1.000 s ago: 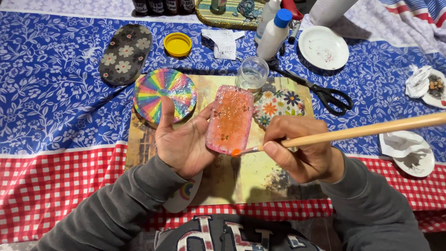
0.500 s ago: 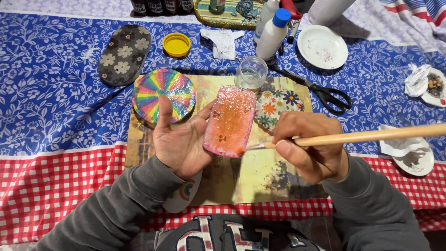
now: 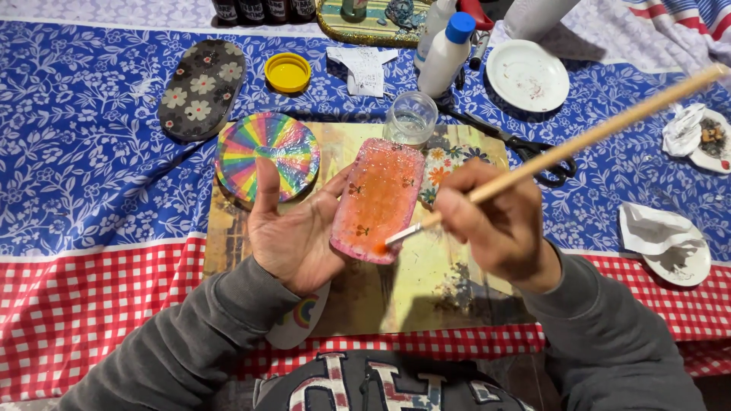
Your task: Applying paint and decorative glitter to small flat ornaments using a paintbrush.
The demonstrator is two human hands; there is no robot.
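Tray: pink-orange oblong tray [image 3: 378,199] lies on the open palm and fingers of the left hand [image 3: 293,232], above the yellowed board [image 3: 426,293].
Grip: left hand flat and wide, only cradling; right hand [image 3: 499,224] closed around the brush [image 3: 563,148].
Brush tip: touches the tray's end nearest the person.
Near the tray: glass jar [image 3: 411,119] just behind it, rainbow disc [image 3: 268,154] to its left.
Risk: hard brush pressure may tip the unclamped tray off the palm.
Risk: the long handle may swing into the jar.
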